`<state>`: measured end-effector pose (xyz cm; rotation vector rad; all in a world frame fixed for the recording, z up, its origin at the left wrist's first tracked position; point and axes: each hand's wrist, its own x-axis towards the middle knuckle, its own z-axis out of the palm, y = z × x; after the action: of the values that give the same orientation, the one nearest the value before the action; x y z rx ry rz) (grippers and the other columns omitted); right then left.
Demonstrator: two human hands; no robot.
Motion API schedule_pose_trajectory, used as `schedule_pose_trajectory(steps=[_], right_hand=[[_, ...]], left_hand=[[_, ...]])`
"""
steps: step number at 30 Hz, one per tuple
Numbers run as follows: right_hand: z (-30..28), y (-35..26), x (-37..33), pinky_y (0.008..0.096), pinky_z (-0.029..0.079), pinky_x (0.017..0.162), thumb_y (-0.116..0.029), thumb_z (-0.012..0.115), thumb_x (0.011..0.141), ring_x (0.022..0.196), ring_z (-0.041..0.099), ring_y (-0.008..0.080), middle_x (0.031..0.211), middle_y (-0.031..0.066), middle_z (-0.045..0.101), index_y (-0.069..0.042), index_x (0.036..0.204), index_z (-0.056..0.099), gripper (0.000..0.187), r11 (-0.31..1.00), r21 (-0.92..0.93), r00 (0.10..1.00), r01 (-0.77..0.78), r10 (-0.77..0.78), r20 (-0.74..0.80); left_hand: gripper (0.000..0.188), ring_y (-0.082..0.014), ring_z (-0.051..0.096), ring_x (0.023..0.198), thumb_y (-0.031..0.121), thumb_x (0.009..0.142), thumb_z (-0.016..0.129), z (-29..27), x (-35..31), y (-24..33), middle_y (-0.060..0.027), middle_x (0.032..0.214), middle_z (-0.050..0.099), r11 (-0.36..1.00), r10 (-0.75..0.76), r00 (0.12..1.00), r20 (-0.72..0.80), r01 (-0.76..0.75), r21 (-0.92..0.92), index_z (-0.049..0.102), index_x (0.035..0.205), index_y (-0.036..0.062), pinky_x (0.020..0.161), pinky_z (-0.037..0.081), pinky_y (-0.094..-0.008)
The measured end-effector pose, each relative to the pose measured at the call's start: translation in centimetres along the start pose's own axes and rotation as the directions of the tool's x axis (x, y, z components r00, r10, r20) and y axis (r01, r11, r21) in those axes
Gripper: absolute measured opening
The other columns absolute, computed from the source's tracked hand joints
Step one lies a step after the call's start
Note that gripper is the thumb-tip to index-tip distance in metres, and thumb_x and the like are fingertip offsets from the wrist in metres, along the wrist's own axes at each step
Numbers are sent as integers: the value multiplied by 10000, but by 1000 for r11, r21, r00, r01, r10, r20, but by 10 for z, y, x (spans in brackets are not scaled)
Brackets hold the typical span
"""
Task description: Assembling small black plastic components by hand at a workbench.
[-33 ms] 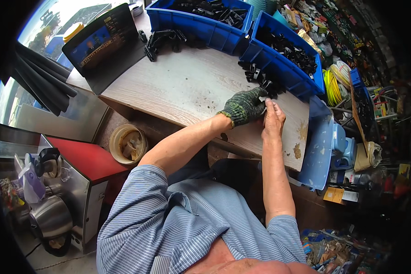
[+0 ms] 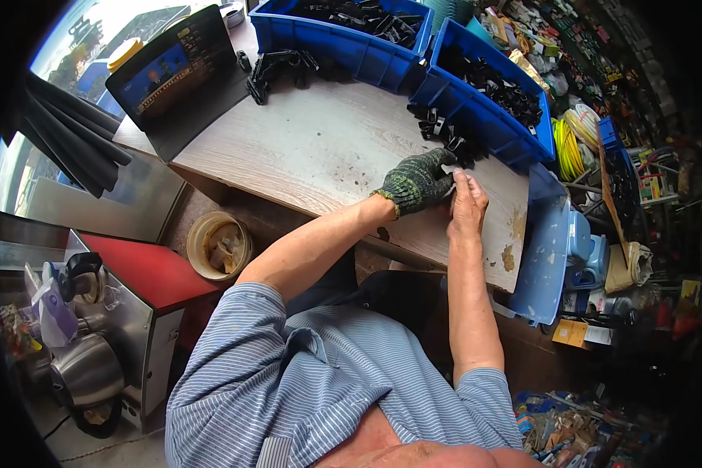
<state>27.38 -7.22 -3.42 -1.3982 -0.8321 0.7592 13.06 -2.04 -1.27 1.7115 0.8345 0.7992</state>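
My left hand [image 2: 420,184], in a dark green knitted glove, is closed over the right part of the worktable [image 2: 288,148]. My bare right hand [image 2: 467,206] meets it there, thumb and fingers pinched together. A small pale piece [image 2: 448,168] shows between the two hands; its kind is too small to make out, and the glove and fingers hide the rest. Just beyond my hands lies a loose pile of black plastic parts [image 2: 431,125], some with shiny metal bits. A second group of black parts [image 2: 267,76] lies at the table's far side.
Two blue bins [image 2: 337,48] filled with black parts stand along the far edge and right. A tablet [image 2: 160,78] leans at the far left. Below the table's left edge is a round bucket [image 2: 218,246]. A light blue plastic container [image 2: 544,257] hangs by the right edge.
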Motion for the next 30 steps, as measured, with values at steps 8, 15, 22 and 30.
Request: schedule_pose_trajectory(steps=[8,15,22,30], right_hand=[[3,-18,-9,235,301,378,-425,666,950,386,331,42,500,-66,423,-102,856,661,337,991,-27,985,-135,137,104],[0,-20,-8,261,367,389,-599,659,890,381,368,75,488,-40,417,-98,792,596,514,988,-30,950,-152,154,271],[0,-31,-18,343,512,415,-463,615,956,371,379,110,450,-18,334,-88,724,499,456,964,49,957,-261,252,146],[11,-33,-23,368,523,385,-333,565,969,362,395,108,446,-30,323,-117,718,468,345,971,89,975,-221,217,58]], left_hand=[[521,-354,681,815,174,834,701,-4,-15,2,-166,920,697,887,370,922,-112,-316,336,528,1316,80,699,542,-441],[606,-345,664,824,192,765,740,-6,-17,4,-150,919,681,732,458,889,24,-393,557,531,1321,71,694,534,-467],[390,-327,633,1023,268,860,688,-59,-5,10,-117,1071,687,557,610,787,-95,-341,757,621,1212,114,907,492,-462],[323,-464,492,1222,242,866,590,-177,48,-58,-191,1255,576,155,516,831,-211,152,976,648,1141,82,962,387,-607]])
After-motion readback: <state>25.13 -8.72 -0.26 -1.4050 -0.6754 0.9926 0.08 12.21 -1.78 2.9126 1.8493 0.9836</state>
